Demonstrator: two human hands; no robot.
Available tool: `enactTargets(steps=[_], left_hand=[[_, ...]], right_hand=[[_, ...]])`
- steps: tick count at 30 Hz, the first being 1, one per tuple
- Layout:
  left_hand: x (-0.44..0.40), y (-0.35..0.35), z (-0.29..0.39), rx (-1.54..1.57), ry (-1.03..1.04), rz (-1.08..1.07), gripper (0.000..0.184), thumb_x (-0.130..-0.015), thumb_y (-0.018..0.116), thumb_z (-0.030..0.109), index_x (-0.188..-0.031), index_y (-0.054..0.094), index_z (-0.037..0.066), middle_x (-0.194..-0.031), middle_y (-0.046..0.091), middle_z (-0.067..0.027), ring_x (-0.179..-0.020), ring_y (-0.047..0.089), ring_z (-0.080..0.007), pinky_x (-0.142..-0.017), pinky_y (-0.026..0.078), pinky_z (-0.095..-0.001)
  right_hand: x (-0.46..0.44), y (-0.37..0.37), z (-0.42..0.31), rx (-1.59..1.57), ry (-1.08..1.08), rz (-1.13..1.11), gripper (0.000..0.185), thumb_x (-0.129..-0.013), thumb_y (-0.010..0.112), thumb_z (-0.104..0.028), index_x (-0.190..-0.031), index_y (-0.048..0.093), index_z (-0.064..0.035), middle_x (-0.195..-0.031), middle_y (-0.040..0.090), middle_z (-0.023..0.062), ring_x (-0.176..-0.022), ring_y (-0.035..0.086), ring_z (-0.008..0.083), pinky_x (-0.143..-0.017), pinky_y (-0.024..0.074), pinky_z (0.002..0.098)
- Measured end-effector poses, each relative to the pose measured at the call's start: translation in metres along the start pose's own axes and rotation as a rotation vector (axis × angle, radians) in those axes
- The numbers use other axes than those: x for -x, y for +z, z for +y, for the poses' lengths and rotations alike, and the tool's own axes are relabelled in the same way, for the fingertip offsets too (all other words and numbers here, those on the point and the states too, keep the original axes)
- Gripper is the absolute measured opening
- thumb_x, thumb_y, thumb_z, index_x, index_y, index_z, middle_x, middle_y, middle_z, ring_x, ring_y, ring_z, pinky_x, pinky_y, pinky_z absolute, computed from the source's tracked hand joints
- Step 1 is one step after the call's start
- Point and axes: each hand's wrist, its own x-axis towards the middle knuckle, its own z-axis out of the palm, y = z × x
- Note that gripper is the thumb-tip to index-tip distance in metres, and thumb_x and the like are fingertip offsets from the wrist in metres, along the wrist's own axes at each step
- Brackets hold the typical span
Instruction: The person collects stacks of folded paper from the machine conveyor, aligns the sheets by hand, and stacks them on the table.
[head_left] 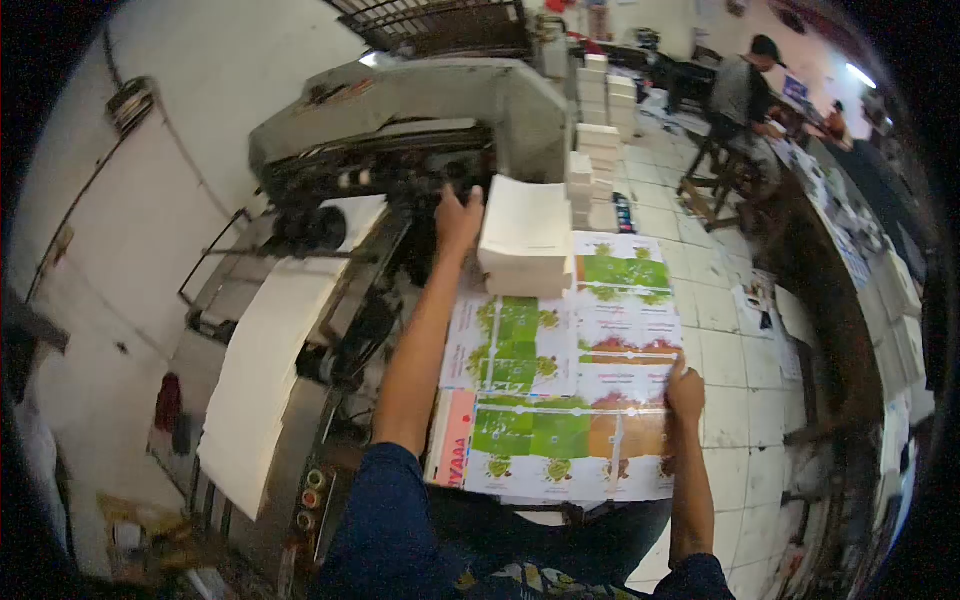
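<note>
My left hand (459, 222) reaches forward between the dark front of a printing press (400, 165) and a thick stack of off-white paper (525, 220). Its thumb and forefinger stand apart, with nothing visible between them; the other fingers are hard to see. The paper stack rests on large printed sheets (555, 430) with green and brown panels, spread before me. At the right edge of these sheets is my right hand (686, 392), fingers curled in. Whether it grips the sheets or the edge beneath them is hidden.
To the left, a long pile of blank paper (265, 365) lies on the press's rack. More paper stacks (598, 145) stand beyond the sheets. A tiled floor (725, 400) runs along the right. A person (740, 90) sits on a stool farther back, beside a long cluttered bench (825, 215).
</note>
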Motion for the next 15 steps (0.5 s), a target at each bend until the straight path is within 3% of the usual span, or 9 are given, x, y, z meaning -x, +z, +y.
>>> enactTargets(steps=[3,4,5,6,7,8,11,13,15], left_hand=[[0.091,-0.051,0.013,0.191,0.144,-0.013,0.051,-0.09,0.072,0.024,-0.13,0.055,-0.002,-0.122,0.066,-0.0203,-0.11,0.065,-0.0311,-0.095,0.051,-0.0388],[0.129,-0.078,0.017,0.219,0.131,-0.207,0.049,-0.088,0.073,0.02,-0.129,0.056,0.0,-0.123,0.066,-0.0172,-0.111,0.064,-0.0277,-0.096,0.051,-0.038],[0.162,-0.093,-0.002,0.272,0.311,-0.363,0.041,-0.089,0.071,0.02,-0.124,0.06,0.002,-0.12,0.067,-0.014,-0.11,0.064,-0.0234,-0.096,0.05,-0.0369],[0.199,-0.115,-0.011,0.232,0.393,-0.482,0.027,-0.085,0.069,0.011,-0.11,0.064,0.0,-0.097,0.07,-0.0104,-0.091,0.066,-0.0227,-0.084,0.052,-0.0357],[0.236,-0.151,0.014,0.233,-0.028,-0.744,0.022,-0.086,0.068,0.014,-0.104,0.068,0.002,-0.092,0.07,-0.0114,-0.085,0.065,-0.022,-0.082,0.052,-0.0365],[0.273,-0.16,-0.022,0.05,-0.028,-0.936,0.023,-0.089,0.067,0.023,-0.1,0.069,0.003,-0.089,0.07,-0.0133,-0.082,0.066,-0.0201,-0.078,0.053,-0.0369],[0.378,-0.224,-0.061,-0.247,-0.218,-1.385,0.051,-0.094,0.062,0.049,-0.082,0.07,0.0,-0.069,0.066,-0.0162,-0.062,0.065,-0.0237,-0.06,0.051,-0.0424],[0.53,-0.247,-0.195,-0.428,-0.25,-1.008,0.063,-0.093,0.057,0.061,-0.079,0.07,0.002,-0.069,0.067,-0.0139,-0.058,0.063,-0.0234,-0.056,0.05,-0.0435],[0.587,-0.279,-0.2,-0.148,-1.261,-1.134,0.064,-0.093,0.052,0.067,-0.076,0.071,0.008,-0.064,0.066,-0.0118,-0.056,0.062,-0.0282,-0.056,0.049,-0.0488]], right_hand=[[0.003,-0.004,-0.006,-0.041,0.028,-0.06,0.08,-0.099,0.034,-0.063,-0.111,0.066,0.0093,-0.109,0.066,0.0346,-0.105,0.064,0.0489,-0.091,0.05,0.0551],[0.006,-0.005,-0.009,-0.034,0.024,-0.045,0.083,-0.099,0.031,-0.065,-0.111,0.065,0.0096,-0.109,0.066,0.0345,-0.105,0.064,0.0489,-0.091,0.0497,0.0557],[0.003,0.0,-0.005,-0.033,-0.005,-0.06,0.083,-0.099,0.031,-0.065,-0.111,0.065,0.0096,-0.109,0.066,0.0345,-0.105,0.064,0.0489,-0.091,0.0497,0.0557],[-0.004,0.006,0.004,-0.066,0.004,-0.051,0.087,-0.097,0.033,-0.068,-0.111,0.066,0.0113,-0.11,0.066,0.0354,-0.106,0.064,0.0492,-0.092,0.0496,0.0543],[-0.013,0.015,0.012,-0.1,0.013,-0.043,0.091,-0.094,0.036,-0.071,-0.112,0.066,0.0129,-0.11,0.065,0.0362,-0.107,0.063,0.0496,-0.092,0.0495,0.053],[-0.019,0.024,0.019,-0.132,-0.031,-0.036,0.085,-0.095,0.039,-0.066,-0.104,0.068,0.0133,-0.101,0.068,0.035,-0.098,0.068,0.0463,-0.085,0.052,0.051],[-0.027,0.03,0.032,-0.237,-0.079,-0.089,0.085,-0.095,0.04,-0.066,-0.104,0.068,0.0134,-0.1,0.068,0.0348,-0.097,0.068,0.046,-0.085,0.0521,0.0508],[-0.033,0.032,0.044,-0.303,-0.095,-0.132,0.084,-0.095,0.04,-0.065,-0.103,0.069,0.0134,-0.1,0.068,0.0347,-0.096,0.068,0.0457,-0.084,0.0522,0.0507],[-0.039,0.033,0.058,-0.354,-0.096,-0.16,0.084,-0.095,0.04,-0.065,-0.103,0.069,0.0135,-0.099,0.068,0.0346,-0.096,0.068,0.0455,-0.084,0.0522,0.0505]])
